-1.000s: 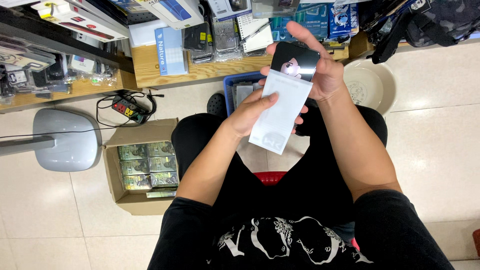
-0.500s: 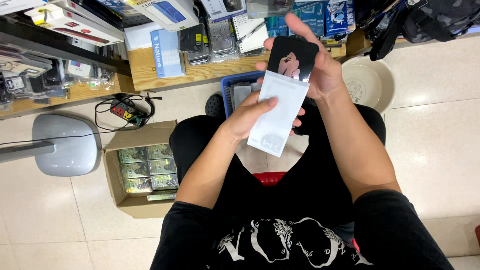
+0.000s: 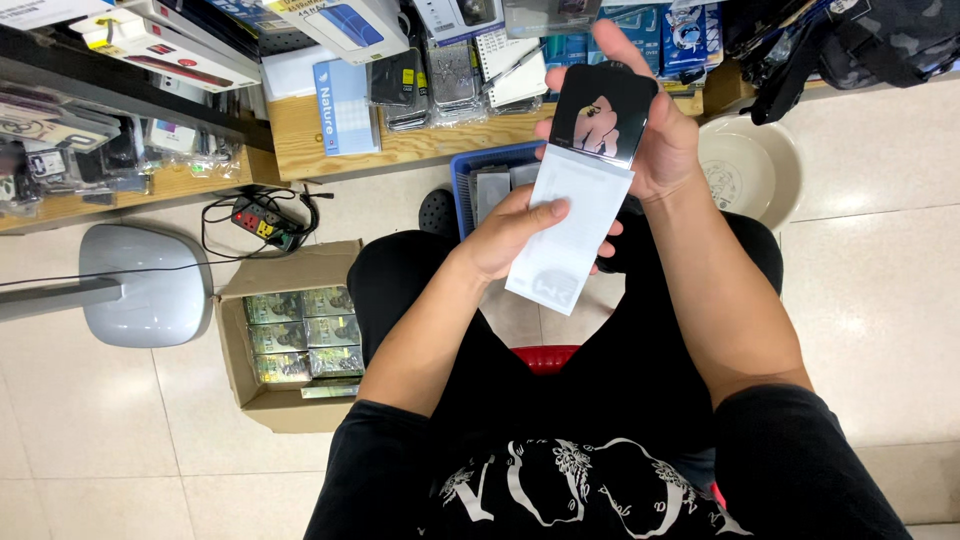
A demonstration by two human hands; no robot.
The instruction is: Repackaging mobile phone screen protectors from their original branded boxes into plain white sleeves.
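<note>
A: From the head camera, what do we hold?

B: Our right hand [image 3: 660, 140] has its fingers clamped on a glossy black glass panel [image 3: 603, 112], thumb on its near edge. Our left hand [image 3: 515, 232] pinches the white sleeve [image 3: 568, 235] just below it; the panel's lower end sits in the sleeve's mouth.

A: And beyond our fingers?

B: 1 blue basket [image 3: 465, 180] lies behind our left fingers; 1 cardboard box [image 3: 285, 345] of green packs sits well left.

The white sleeve [image 3: 568, 232] hides the black screen protector's [image 3: 603, 112] lower end.
</note>
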